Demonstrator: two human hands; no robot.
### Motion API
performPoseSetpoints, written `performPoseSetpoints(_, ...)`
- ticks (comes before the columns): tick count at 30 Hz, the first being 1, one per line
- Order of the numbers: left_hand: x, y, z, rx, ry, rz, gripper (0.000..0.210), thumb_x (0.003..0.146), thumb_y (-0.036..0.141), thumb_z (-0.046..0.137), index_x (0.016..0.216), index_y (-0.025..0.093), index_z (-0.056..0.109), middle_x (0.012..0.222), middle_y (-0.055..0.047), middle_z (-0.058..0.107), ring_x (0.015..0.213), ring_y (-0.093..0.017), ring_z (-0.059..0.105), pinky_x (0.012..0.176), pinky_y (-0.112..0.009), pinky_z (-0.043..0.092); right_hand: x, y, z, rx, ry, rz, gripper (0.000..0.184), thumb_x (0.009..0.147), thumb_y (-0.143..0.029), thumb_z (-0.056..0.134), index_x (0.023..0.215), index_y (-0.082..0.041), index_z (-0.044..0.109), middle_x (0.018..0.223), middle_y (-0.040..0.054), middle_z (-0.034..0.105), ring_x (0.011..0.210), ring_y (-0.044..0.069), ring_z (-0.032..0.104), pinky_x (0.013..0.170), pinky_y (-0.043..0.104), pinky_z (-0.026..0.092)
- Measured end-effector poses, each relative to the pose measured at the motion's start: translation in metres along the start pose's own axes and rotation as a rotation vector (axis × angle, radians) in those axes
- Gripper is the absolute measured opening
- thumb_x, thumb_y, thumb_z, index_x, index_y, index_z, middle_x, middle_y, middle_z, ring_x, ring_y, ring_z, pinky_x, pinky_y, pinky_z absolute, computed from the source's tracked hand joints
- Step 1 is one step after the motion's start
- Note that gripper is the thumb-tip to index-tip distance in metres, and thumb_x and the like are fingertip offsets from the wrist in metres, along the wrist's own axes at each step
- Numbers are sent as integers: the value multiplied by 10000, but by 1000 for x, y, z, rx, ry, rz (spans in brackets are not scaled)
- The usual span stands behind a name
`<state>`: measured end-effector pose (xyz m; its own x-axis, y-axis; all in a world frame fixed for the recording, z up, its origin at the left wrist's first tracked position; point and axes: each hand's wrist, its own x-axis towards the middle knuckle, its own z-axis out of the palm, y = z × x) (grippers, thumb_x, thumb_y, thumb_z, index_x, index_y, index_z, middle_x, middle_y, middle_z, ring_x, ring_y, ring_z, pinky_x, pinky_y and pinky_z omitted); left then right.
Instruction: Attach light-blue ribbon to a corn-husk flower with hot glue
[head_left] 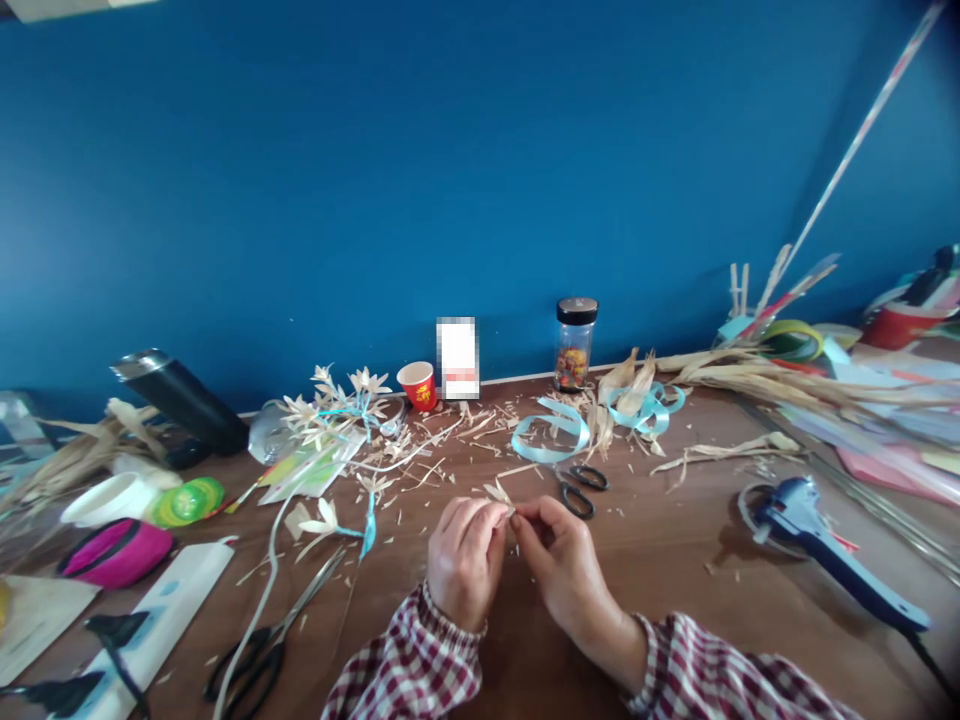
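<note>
My left hand (466, 555) and my right hand (566, 560) meet over the middle of the table, fingertips pinched together. Between them pokes up a small pale husk petal (498, 492); its lower end is hidden by my fingers. Just beyond my right hand lie scissors with black handles (577, 497). To the left of my left hand rest husk flowers with a blue-wrapped stem (368, 525). Larger scissors (259, 650) lie nearer me on the left.
At the back stand a red paper cup (418, 386), a lidded jar (576, 345) and a bunch of husk flowers (337, 405). Blue ribbon (551, 440) curls among scraps. A glue gun (832, 555) lies right; a power strip (161, 625) and dark bottle (184, 405) are left.
</note>
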<state>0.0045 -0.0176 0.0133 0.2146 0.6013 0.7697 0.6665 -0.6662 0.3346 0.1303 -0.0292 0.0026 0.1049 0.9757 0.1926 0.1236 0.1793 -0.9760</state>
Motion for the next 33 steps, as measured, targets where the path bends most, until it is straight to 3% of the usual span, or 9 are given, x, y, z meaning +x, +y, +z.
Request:
performPoseSetpoints(11,4,-5,-6,-35,93,-35,130,762,68,618,812,184,647,772,-34,655,740,-149,609,692,-278,505,4,-2,-1,39,-52,35,280,802,-406,584,818,-133,645,643,24,603,552,123,482,501,225,378)
performPoseSetpoints(16,2,-6,-6,-122,109,-81,130,756,87,637,829,194,643,771,-25,664,707,-139,617,670,-265,520,6,0,0,165,-54,69,303,772,-435,617,804,-134,633,651,30,611,562,127,493,505,232,390)
performPoseSetpoints(19,0,-3,-2,-178,144,-315,255,738,200,680,979,178,597,890,-64,654,700,-148,617,617,-264,535,10,-4,-1,301,-29,109,315,725,-447,664,786,-142,618,691,38,630,594,132,530,537,237,421)
performPoseSetpoints(21,0,1,2,-275,131,-477,272,740,270,677,973,163,585,883,-75,645,686,-156,615,573,-259,530,13,-7,-2,398,-9,132,332,676,-448,708,785,-153,599,706,33,627,615,136,551,557,243,443)
performPoseSetpoints(25,2,6,5,-686,-120,-697,211,790,358,606,815,152,644,778,-64,675,692,-168,628,628,-275,526,16,-12,-4,516,-56,175,390,605,-461,754,787,-182,551,643,-11,577,549,120,537,507,237,452)
performPoseSetpoints(27,5,6,6,-894,-177,-853,261,750,389,648,835,143,666,779,-67,691,682,-168,630,633,-281,521,16,-12,-5,509,-94,180,394,605,-458,754,793,-185,541,639,-22,562,532,111,529,491,231,454)
performPoseSetpoints(30,8,4,5,-1123,-165,-1099,327,633,390,753,836,144,680,717,-41,685,578,-127,599,551,-242,488,16,-11,-6,445,-143,143,369,639,-413,745,841,-185,537,693,-12,579,575,120,554,518,237,477)
performPoseSetpoints(33,10,4,3,-1260,-128,-1235,313,563,366,803,736,136,678,566,10,617,460,-69,520,453,-184,418,14,-9,-6,373,-163,76,343,705,-338,704,939,-202,492,691,-25,583,575,122,557,533,241,482)
